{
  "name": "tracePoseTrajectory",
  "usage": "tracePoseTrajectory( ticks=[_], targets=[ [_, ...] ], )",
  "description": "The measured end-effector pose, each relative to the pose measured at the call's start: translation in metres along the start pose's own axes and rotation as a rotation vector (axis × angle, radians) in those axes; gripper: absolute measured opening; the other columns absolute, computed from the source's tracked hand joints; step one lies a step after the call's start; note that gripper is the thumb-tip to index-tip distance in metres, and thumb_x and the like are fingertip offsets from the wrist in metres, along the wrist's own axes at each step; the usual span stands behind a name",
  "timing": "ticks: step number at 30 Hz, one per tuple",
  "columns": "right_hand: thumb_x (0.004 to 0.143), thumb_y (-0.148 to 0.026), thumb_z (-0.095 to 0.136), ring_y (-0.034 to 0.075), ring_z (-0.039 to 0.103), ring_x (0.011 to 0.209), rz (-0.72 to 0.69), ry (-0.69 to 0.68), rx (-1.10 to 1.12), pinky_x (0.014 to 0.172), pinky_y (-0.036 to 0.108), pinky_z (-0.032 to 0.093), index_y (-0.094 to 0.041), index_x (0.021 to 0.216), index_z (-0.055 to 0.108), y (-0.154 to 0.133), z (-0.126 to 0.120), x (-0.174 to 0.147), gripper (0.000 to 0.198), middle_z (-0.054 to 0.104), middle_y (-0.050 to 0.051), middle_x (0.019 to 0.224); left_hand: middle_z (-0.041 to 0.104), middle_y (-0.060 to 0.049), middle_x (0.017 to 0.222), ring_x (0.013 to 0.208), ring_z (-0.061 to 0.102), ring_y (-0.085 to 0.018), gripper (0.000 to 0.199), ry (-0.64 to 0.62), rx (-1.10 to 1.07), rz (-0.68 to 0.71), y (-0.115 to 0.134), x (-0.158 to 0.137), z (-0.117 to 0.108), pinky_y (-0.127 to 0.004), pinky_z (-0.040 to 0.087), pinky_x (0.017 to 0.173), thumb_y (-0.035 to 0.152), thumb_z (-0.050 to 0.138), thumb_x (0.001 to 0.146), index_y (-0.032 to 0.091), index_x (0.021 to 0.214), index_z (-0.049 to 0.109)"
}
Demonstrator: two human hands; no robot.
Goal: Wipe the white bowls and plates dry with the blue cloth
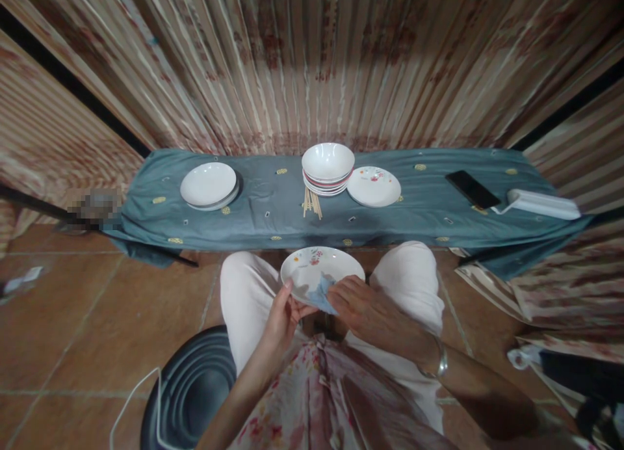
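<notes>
Above my lap is a white plate [336, 263] with a small flower print near its far rim. My left hand [288, 310] grips its left near edge, thumb on top and fingers underneath. A light blue cloth [320, 295] is bunched in my right hand [358, 304] and pressed against the plate's near right side. The fingers of that hand are closed over the cloth. On the table beyond, a stack of white bowls [328, 162] stands beside a flowered plate [374, 187], with several wooden chopsticks [312, 203] lying in front of the stack.
A long table with a blue-green cloth [263, 225] runs across in front of me. Stacked white plates [208, 185] sit on its left; a black phone [472, 188] and a white device [543, 204] lie on its right. A dark round basin [195, 391] is on the floor at left.
</notes>
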State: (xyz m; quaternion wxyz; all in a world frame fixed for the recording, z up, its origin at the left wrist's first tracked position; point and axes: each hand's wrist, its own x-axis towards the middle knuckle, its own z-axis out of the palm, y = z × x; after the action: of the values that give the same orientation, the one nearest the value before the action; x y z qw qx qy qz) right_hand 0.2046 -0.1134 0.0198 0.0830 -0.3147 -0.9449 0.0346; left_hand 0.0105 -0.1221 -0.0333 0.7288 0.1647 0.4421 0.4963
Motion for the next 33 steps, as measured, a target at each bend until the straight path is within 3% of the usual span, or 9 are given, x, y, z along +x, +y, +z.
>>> tracePoseTrajectory(
  ticks=[4, 8, 13, 16, 19, 22, 25, 30, 33],
  targets=[
    [0.096, -0.016, 0.045, 0.023, 0.056, 0.089, 0.028, -0.012, 0.159, 0.083, 0.038, 0.048, -0.017, 0.093, 0.055, 0.012, 0.003, 0.002, 0.011, 0.060, 0.007, 0.092, 0.077, -0.013, 0.086, 0.094, 0.072, -0.031, 0.056, -0.055, 0.028, -0.028, -0.004, 0.000, -0.002, -0.041, 0.058, 0.081, 0.066, 0.068, 0.070, 0.015, 0.094, 0.072],
    [0.101, -0.030, 0.039, 0.021, 0.059, 0.089, 0.089, -0.022, 0.345, 0.083, 0.035, 0.048, -0.018, 0.094, 0.057, 0.027, 0.005, 0.005, 0.022, 0.063, 0.006, 0.091, 0.076, -0.012, 0.080, 0.078, 0.074, -0.027, 0.054, -0.049, 0.192, 0.020, -0.003, -0.003, -0.012, -0.036, 0.058, 0.072, 0.062, 0.073, 0.069, 0.014, 0.093, 0.073],
    [0.101, -0.038, 0.039, 0.021, 0.060, 0.094, 0.186, -0.067, 0.461, 0.082, 0.034, 0.048, -0.017, 0.097, 0.061, 0.039, 0.008, 0.001, 0.030, 0.066, 0.008, 0.099, 0.073, -0.007, 0.068, 0.067, 0.069, -0.021, 0.030, 0.125, 0.450, 0.242, 0.015, -0.006, -0.026, -0.032, 0.056, 0.070, 0.041, 0.082, 0.065, 0.016, 0.080, 0.076],
    [0.101, -0.040, 0.039, 0.020, 0.061, 0.093, 0.170, -0.090, 0.523, 0.081, 0.032, 0.047, -0.017, 0.097, 0.062, 0.044, 0.007, 0.000, 0.033, 0.067, 0.009, 0.098, 0.075, -0.008, 0.098, 0.094, 0.068, -0.024, 0.033, 0.181, 0.623, 0.497, 0.034, -0.006, -0.024, -0.037, 0.051, 0.092, 0.029, 0.084, 0.062, 0.022, 0.094, 0.078],
    [0.101, -0.042, 0.040, 0.018, 0.062, 0.083, 0.134, -0.135, 0.585, 0.074, 0.028, 0.045, -0.017, 0.092, 0.064, 0.048, 0.000, 0.003, 0.036, 0.067, 0.006, 0.089, 0.072, -0.010, 0.115, 0.125, 0.053, -0.031, 0.045, -0.014, 0.822, 0.601, 0.048, -0.003, -0.013, -0.046, 0.033, 0.113, 0.021, 0.086, 0.057, 0.026, 0.100, 0.077],
    [0.100, -0.045, 0.041, 0.015, 0.059, 0.073, 0.101, -0.179, 0.669, 0.066, 0.024, 0.041, -0.016, 0.085, 0.064, 0.051, -0.007, 0.008, 0.040, 0.065, 0.004, 0.081, 0.074, -0.011, 0.110, 0.117, 0.059, -0.032, 0.042, -0.212, 0.907, 0.506, 0.052, 0.002, -0.002, -0.045, 0.040, 0.106, 0.020, 0.086, 0.056, 0.024, 0.097, 0.078],
    [0.098, -0.047, 0.046, 0.014, 0.058, 0.069, 0.102, -0.206, 0.761, 0.063, 0.023, 0.038, -0.015, 0.083, 0.065, 0.054, -0.008, 0.009, 0.040, 0.063, 0.003, 0.077, 0.077, -0.009, 0.090, 0.083, 0.068, -0.026, 0.030, -0.270, 1.001, 0.372, 0.051, 0.008, 0.001, -0.035, 0.052, 0.081, 0.021, 0.084, 0.058, 0.022, 0.087, 0.079],
    [0.089, -0.050, 0.058, 0.013, 0.053, 0.065, 0.221, -0.257, 0.929, 0.057, 0.022, 0.035, -0.013, 0.082, 0.067, 0.059, 0.000, 0.009, 0.039, 0.059, -0.001, 0.070, 0.068, -0.002, 0.061, 0.054, 0.057, -0.016, 0.011, -0.290, 1.003, 0.271, 0.046, 0.009, 0.000, -0.022, 0.042, 0.050, 0.022, 0.081, 0.060, 0.019, 0.068, 0.075],
    [0.080, -0.054, 0.065, 0.012, 0.049, 0.062, 0.381, -0.129, 1.045, 0.055, 0.022, 0.034, -0.013, 0.079, 0.065, 0.066, 0.007, 0.012, 0.041, 0.056, -0.002, 0.068, 0.062, 0.000, 0.055, 0.049, 0.050, -0.013, 0.013, -0.236, 0.896, 0.191, 0.039, 0.007, 0.001, -0.021, 0.036, 0.044, 0.026, 0.080, 0.060, 0.017, 0.064, 0.072]
  ],
)
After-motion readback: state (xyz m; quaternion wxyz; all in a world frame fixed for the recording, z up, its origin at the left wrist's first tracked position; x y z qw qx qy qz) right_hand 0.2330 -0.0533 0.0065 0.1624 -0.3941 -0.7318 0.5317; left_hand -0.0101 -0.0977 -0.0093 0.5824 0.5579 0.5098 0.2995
